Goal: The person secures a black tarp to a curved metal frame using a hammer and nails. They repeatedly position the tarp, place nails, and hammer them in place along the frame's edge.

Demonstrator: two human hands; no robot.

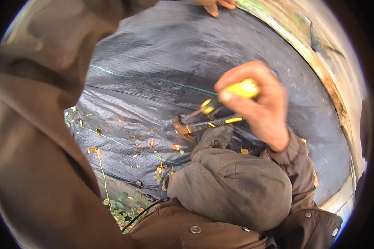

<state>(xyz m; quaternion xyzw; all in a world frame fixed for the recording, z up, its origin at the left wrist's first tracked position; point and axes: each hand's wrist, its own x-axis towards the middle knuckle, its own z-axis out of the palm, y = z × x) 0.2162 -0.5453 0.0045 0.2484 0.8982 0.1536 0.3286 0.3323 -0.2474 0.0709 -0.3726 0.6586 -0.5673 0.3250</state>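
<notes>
My right hand point(269, 105) grips a screwdriver point(208, 105) by its yellow and black handle, its shaft slanting down to the left. Both are blurred. Just below the shaft lies a claw hammer point(182, 129), its rusty brown head to the left and its black and yellow handle partly behind my hand. Under these tools spreads black woven ground-cover fabric point(159, 46) with thin green lines. At the top edge, only some fingers of my left hand point(215, 6) show, touching the fabric near its border; the rest is cut off.
My boot point(218, 137) is on the fabric beside the hammer, with my bent knee point(233, 186) nearer. Wooden edging point(335, 96) curves along the right. A leafy plant point(121, 204) grows by a board point(121, 183) at the lower left. Dry leaves point(176, 147) lie scattered.
</notes>
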